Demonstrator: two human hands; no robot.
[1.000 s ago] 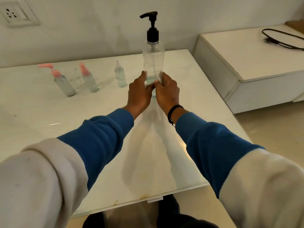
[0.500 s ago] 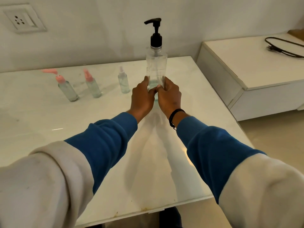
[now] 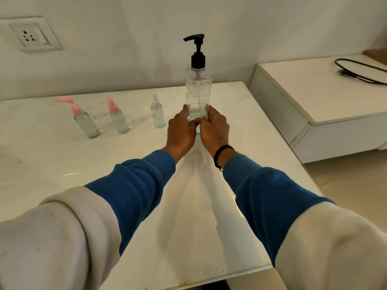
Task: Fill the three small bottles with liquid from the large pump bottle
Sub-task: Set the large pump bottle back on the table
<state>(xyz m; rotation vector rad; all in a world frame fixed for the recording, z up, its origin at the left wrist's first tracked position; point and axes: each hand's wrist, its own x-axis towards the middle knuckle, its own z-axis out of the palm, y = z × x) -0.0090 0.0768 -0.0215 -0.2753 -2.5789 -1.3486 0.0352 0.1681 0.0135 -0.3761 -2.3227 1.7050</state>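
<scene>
A tall clear pump bottle with a black pump head stands upright on the white table, with a little bluish liquid at its bottom. My left hand and my right hand wrap its lower part from both sides, thumbs touching in front. To the left stand three small clear bottles: one with a pink pump, one with a pink cap, and one with a clear spray top. All three stand capped and apart from my hands.
A low white cabinet stands to the right of the table with a black cable on top. A wall socket sits at upper left. The table's near edge runs close to my body.
Both hands stay closed around the pump bottle's base. The view has tilted slightly, so the bottles sit lower in the frame; nothing on the table has visibly moved.
</scene>
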